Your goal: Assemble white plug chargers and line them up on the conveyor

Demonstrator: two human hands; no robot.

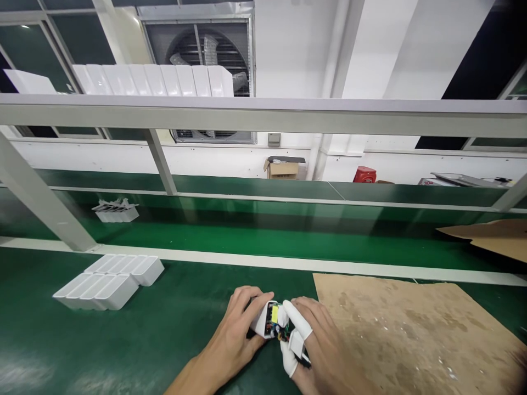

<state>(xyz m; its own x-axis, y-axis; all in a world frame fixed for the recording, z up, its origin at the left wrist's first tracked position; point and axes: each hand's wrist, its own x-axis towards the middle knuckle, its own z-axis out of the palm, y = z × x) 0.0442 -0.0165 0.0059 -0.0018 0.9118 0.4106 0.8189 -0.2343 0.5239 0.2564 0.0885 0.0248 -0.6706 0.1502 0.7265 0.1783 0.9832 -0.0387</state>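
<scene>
My left hand (pixel 233 340) is wrapped around a small white plastic housing (pixel 261 322) low in the middle of the view, above the green bench. A circuit board (pixel 275 322) with yellow and dark parts sits in the housing's open end. My right hand (pixel 317 345), with white finger cots on thumb and forefinger, pinches at the board from the right. A dark wire shows under the right fingers.
Two rows of white housings (pixel 109 278) lie on the bench at the left. A brown cardboard sheet (pixel 411 329) covers the bench at the right. Behind runs a green conveyor belt (pixel 263 230) carrying a white part (pixel 116 211), under a grey frame rail (pixel 263 115).
</scene>
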